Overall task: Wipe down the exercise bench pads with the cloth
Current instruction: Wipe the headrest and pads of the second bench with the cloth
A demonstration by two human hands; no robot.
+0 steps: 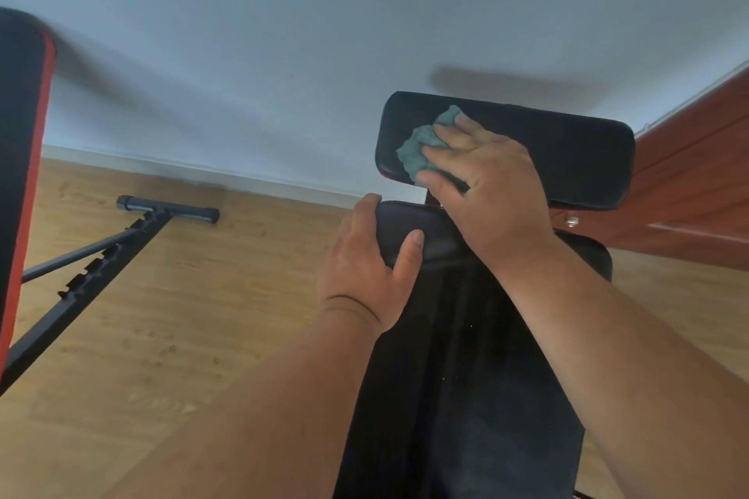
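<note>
My right hand [482,182] lies flat on the green cloth [421,148], fingers spread and nearly straight, pressing it down onto the left half of the black cross pad [567,158] at the far end of the bench. The cloth is bunched, and most of it shows beyond my fingertips [425,176]; the rest is under my palm. My left hand [364,259] has a firm grip on the rounded end of the long black bench pad [458,356], fingers curled over its left edge and thumb lying across the top. That long pad runs from under my arms up to just below the cross pad. To the left, a black pad with red trim [22,158] stands tilted, with a black metal frame [117,255] reaching across the wooden floor [202,316] to a foot bar [168,208] near the white wall [283,53]. A reddish-brown wooden cabinet [697,190] sits at right. No container is in view.
</note>
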